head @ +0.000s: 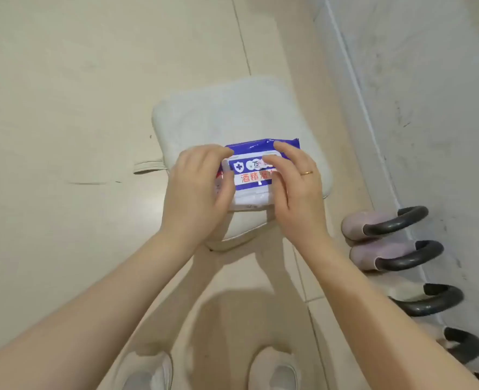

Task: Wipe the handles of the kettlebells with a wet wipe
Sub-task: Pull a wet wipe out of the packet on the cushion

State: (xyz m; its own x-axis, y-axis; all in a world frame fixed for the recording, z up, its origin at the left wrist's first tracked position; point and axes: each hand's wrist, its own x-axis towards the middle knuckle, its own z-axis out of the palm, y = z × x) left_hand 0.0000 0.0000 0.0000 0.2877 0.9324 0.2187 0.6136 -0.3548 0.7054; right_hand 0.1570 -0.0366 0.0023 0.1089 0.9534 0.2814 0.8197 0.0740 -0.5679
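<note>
Both bare forearms reached forward from the bottom corners and converged at the middle. The left hand (197, 190) gripped the left end of a pack (253, 175), fingers curled over its top edge and thumb pressed against the front. The right hand (297, 187) held the right end, its fingers (272, 161) bent onto the label, thumb low on the near side. A ring (306, 173) sat on one right finger. Both wrists were nearly straight.
</note>
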